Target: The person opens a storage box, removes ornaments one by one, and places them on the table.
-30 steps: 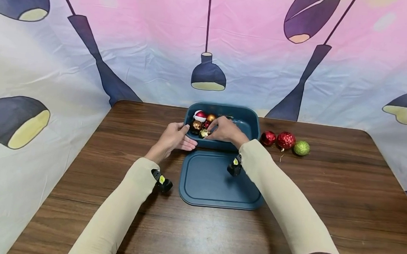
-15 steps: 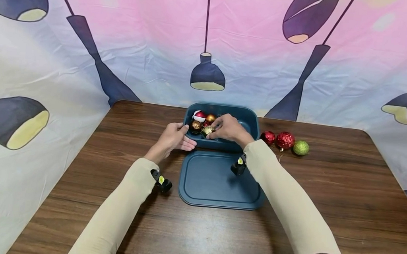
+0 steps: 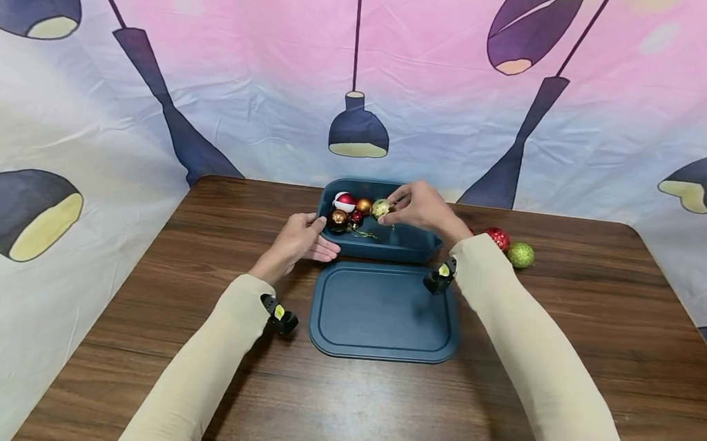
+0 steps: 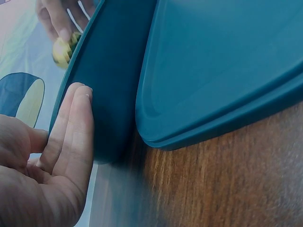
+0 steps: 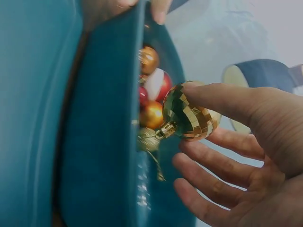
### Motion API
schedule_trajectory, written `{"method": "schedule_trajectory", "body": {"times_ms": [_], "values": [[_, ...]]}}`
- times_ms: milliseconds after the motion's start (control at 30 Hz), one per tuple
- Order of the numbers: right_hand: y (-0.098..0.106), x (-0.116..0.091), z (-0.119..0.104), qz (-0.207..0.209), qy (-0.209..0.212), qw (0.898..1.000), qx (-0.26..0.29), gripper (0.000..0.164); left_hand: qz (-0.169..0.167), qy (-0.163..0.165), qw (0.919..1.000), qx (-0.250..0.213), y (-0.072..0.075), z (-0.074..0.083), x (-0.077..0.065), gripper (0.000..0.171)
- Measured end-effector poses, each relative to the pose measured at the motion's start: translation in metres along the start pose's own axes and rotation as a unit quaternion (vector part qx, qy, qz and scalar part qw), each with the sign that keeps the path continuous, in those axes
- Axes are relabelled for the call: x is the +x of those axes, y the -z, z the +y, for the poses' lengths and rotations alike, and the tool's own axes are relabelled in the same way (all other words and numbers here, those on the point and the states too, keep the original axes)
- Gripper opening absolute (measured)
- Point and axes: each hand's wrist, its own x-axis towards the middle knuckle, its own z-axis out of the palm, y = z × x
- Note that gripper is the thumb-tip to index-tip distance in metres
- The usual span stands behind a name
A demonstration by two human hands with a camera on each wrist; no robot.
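Observation:
My right hand (image 3: 424, 207) pinches a gold mirror-faceted Christmas ball (image 5: 191, 113) between thumb and fingers, held over the inside of a dark teal box (image 3: 382, 252). Its metal cap and loop point down toward the box in the right wrist view. At the box's near left corner, my left hand (image 3: 296, 237) holds the wall, thumb over the rim and straight fingers (image 4: 75, 127) flat along the outer front. Inside, at the left end, lie a red-and-white ball (image 3: 344, 202), an orange-gold ball (image 3: 364, 205), a bronze ball (image 3: 338, 220) and a small red ball (image 3: 356, 216).
The teal lid (image 3: 386, 313) lies flat just in front of the box. Right of the box, a red bauble (image 3: 498, 237) and a green glitter ball (image 3: 520, 255) rest on the wooden table (image 3: 339, 406), partly behind my right sleeve. A patterned cloth (image 3: 275, 103) hangs behind.
My right hand has lifted the gold ball from among the other balls and carried it rightward and toward the back of the box. My left hand has stayed at the corner.

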Motion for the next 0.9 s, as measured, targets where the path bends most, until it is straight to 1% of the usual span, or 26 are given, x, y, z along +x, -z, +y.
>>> {"method": "schedule_trajectory", "body": {"times_ms": [167, 300, 500, 600, 700, 767, 900], "values": [[0.022, -0.009, 0.004, 0.008, -0.001, 1.000, 0.008, 0.052, -0.001, 0.002, 1.0000, -0.001, 0.000, 0.001, 0.000, 0.058], [0.039, -0.017, 0.008, 0.021, -0.009, 1.000, 0.001, 0.053, 0.001, 0.001, 1.0000, 0.002, -0.001, 0.000, 0.001, 0.057], [0.058, -0.030, 0.015, 0.040, -0.002, 0.998, -0.039, 0.052, 0.006, 0.000, 1.0000, 0.006, 0.001, -0.001, 0.001, 0.056], [0.066, -0.037, 0.019, 0.051, 0.005, 0.998, -0.049, 0.051, 0.007, 0.000, 1.0000, 0.005, 0.001, -0.001, 0.001, 0.057], [0.074, -0.044, 0.024, 0.062, 0.003, 0.997, -0.047, 0.051, 0.006, -0.002, 1.0000, 0.002, 0.002, -0.001, 0.000, 0.057], [0.078, -0.050, 0.028, 0.066, -0.004, 0.997, -0.036, 0.051, 0.003, -0.003, 1.0000, 0.000, 0.002, -0.001, 0.000, 0.058], [0.085, -0.063, 0.038, 0.064, -0.016, 0.998, -0.019, 0.053, 0.001, -0.004, 1.0000, -0.004, 0.001, -0.002, 0.000, 0.059]]}}
